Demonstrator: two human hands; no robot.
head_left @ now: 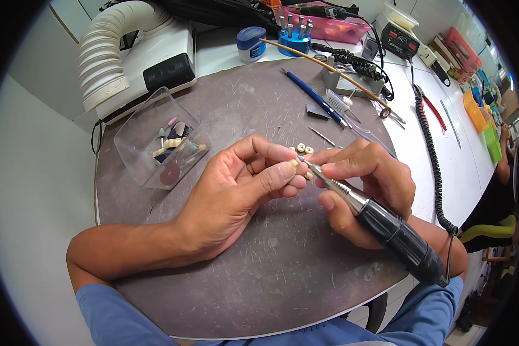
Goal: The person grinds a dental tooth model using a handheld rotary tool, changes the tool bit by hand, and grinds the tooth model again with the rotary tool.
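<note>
My left hand (242, 190) pinches a small tooth-coloured piece (293, 164) between thumb and forefinger over the scratched grey work mat (254, 277). My right hand (369, 179) grips a black and silver rotary handpiece (392, 230), its small pointed tip touching or very near that piece; contact is unclear. Several more small cream pieces (305, 149) lie behind my fingers, partly hidden, with a thin metal instrument (321, 136) nearby. A clear plastic box (135, 150) to the left holds burs, polishing bits and cream pieces.
Behind are a white suction unit with hose (104, 69), a blue jar (251, 46), blue bur stand (294, 40), pen (311, 95) and metal rest (346, 86). Right are a coiled cord (435, 173), red-handled pliers (435, 112), control box (398, 40) and another person's arm (501, 155).
</note>
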